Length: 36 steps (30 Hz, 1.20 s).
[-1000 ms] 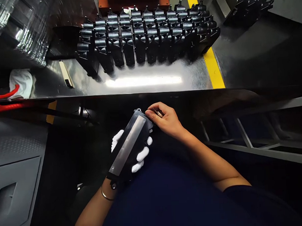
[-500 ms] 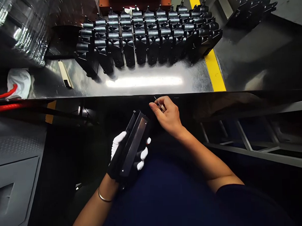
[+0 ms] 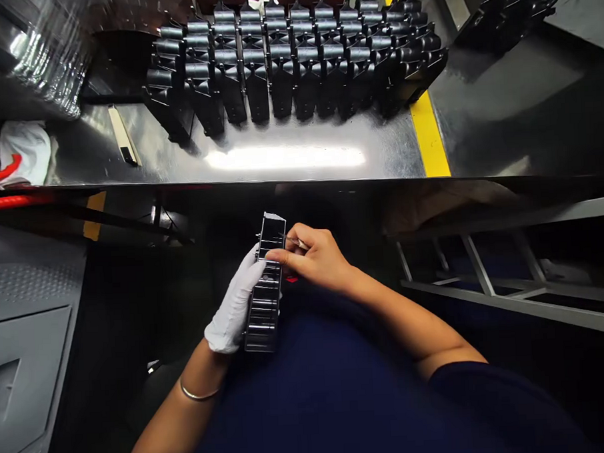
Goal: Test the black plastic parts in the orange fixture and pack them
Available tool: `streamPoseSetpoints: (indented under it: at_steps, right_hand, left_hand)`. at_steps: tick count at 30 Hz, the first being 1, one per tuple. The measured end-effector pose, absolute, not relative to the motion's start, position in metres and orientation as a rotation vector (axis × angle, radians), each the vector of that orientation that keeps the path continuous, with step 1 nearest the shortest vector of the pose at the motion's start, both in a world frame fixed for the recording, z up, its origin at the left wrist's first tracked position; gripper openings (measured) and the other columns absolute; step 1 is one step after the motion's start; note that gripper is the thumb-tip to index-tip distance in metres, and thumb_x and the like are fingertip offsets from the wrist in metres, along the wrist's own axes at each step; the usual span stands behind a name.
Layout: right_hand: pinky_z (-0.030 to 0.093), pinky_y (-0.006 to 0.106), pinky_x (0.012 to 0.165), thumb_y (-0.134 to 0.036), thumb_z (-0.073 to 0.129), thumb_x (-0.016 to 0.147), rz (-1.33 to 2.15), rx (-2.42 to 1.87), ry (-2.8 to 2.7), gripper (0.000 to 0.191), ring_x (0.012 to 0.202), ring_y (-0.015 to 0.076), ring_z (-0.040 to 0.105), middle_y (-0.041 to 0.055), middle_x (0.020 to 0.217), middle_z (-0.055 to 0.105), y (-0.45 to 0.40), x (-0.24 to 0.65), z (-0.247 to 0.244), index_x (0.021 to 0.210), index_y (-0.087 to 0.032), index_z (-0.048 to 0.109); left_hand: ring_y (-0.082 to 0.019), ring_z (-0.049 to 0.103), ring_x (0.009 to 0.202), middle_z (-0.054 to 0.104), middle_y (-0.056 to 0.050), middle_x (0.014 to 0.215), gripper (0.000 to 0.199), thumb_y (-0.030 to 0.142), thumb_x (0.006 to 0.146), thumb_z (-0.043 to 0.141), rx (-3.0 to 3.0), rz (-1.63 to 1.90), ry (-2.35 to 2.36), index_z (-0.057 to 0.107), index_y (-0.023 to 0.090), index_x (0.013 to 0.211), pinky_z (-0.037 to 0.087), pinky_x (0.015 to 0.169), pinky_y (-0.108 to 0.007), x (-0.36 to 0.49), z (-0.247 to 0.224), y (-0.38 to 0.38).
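Note:
My left hand (image 3: 233, 313), in a white glove, is closed round a long black plastic part (image 3: 263, 321). The part's ribbed, hollow side faces up, and it stands nearly lengthwise in front of my body. My bare right hand (image 3: 328, 255) comes in from the right and pinches a small, thin pointed tool (image 3: 299, 243). The tool's tip is at the upper right edge of the part; whether it touches cannot be made out. My right thumb lies across the part's ribs. Most of my left fingers are hidden behind the part.
Rows of similar black parts (image 3: 280, 87) stand on the metal table (image 3: 302, 133). To their left lie a cream-handled cutter (image 3: 122, 135), a white cloth (image 3: 28, 148) and a red-handled tool (image 3: 2, 171). More black parts (image 3: 507, 10) are at the far right. A metal frame (image 3: 484, 272) stands low right.
My left hand has turned the part from its smooth side to its ribbed side. My right hand has moved down and left, bringing the thin tool to the part.

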State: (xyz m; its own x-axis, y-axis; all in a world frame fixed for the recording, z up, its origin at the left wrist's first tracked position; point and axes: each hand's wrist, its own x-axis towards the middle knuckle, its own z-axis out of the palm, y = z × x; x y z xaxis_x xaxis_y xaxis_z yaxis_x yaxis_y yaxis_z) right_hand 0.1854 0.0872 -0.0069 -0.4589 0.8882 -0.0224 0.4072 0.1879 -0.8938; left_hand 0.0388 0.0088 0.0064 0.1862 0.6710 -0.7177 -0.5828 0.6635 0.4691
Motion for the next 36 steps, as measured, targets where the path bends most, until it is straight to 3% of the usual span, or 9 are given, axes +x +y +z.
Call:
streamPoseSetpoints:
  at_steps: [6,9,12,18,22,29,33,36]
  right_hand:
    - [0.037,0.023,0.059,-0.042,0.043,0.095,0.999,-1.29,-1.996,0.025,0.061,0.0107,0.05,-0.0023,0.071,0.056,0.111,0.211,0.002,0.092,-0.02,0.054]
    - [0.04,0.024,0.063,-0.036,0.049,0.094,1.005,-1.123,-2.116,0.019,0.068,0.0119,0.055,0.0007,0.078,0.061,0.11,0.225,0.007,0.089,-0.019,0.058]
    - [0.042,0.025,0.065,-0.033,0.054,0.092,1.023,-0.881,-2.25,0.017,0.071,0.0127,0.056,0.0033,0.082,0.063,0.112,0.237,0.012,0.09,-0.018,0.062]
    - [0.043,0.024,0.063,-0.031,0.054,0.093,1.129,-0.546,-2.5,0.02,0.069,0.0124,0.058,0.0047,0.079,0.064,0.123,0.254,0.03,0.09,-0.016,0.067]
    - [0.041,0.023,0.06,-0.033,0.057,0.092,1.167,-0.455,-2.593,0.023,0.067,0.0116,0.059,0.0058,0.08,0.066,0.131,0.256,0.037,0.087,-0.014,0.068]
    - [0.041,0.022,0.064,-0.034,0.058,0.092,1.252,-0.329,-2.663,0.023,0.071,0.0115,0.061,0.0048,0.08,0.066,0.144,0.248,0.033,0.088,-0.015,0.069]
    - [0.044,0.023,0.066,-0.039,0.057,0.091,1.278,-0.34,-2.424,0.028,0.072,0.012,0.061,0.0056,0.079,0.067,0.142,0.234,0.013,0.087,-0.014,0.068]
    - [0.046,0.023,0.064,-0.042,0.052,0.093,1.156,-0.638,-2.086,0.032,0.071,0.0115,0.06,0.0051,0.079,0.066,0.132,0.219,-0.003,0.087,-0.014,0.066]
  left_hand:
    - [-0.014,0.058,0.05,0.065,-0.004,0.073,0.056,0.046,0.08,0.065,0.294,0.87,1.072,0.051,0.022,0.129,0.046,0.044,-0.022,0.026,0.018,0.0]
    - [-0.013,0.058,0.053,0.067,-0.005,0.083,0.056,0.039,0.08,0.067,0.341,0.842,1.014,0.051,0.024,0.131,0.047,0.046,-0.021,0.019,0.021,-0.002]
    - [-0.014,0.058,0.053,0.065,-0.006,0.077,0.058,0.041,0.082,0.063,0.355,0.745,0.961,0.047,0.024,0.136,0.046,0.044,-0.021,0.012,0.02,-0.005]
    - [-0.016,0.06,0.057,0.064,-0.009,0.085,0.066,0.047,0.084,0.057,0.355,0.615,0.926,0.038,0.022,0.143,0.05,0.044,-0.024,0.001,0.011,-0.015]
    - [-0.016,0.061,0.06,0.065,-0.008,0.087,0.06,0.043,0.089,0.051,0.359,0.537,0.925,0.036,0.025,0.144,0.05,0.046,-0.024,-0.006,-0.002,-0.022]
    - [-0.021,0.066,0.085,0.066,-0.011,0.112,0.063,0.04,0.08,0.064,0.479,0.483,0.895,0.047,0.026,0.139,0.054,0.068,-0.03,-0.007,0.002,-0.018]
    - [-0.017,0.063,0.06,0.067,-0.012,0.104,0.066,0.051,0.08,0.057,0.269,0.453,0.828,0.046,0.022,0.139,0.047,0.044,-0.026,-0.001,0.007,-0.018]
    - [-0.018,0.062,0.058,0.067,-0.013,0.102,0.071,0.053,0.078,0.058,0.254,0.515,0.824,0.044,0.02,0.139,0.047,0.042,-0.026,0.005,0.005,-0.018]
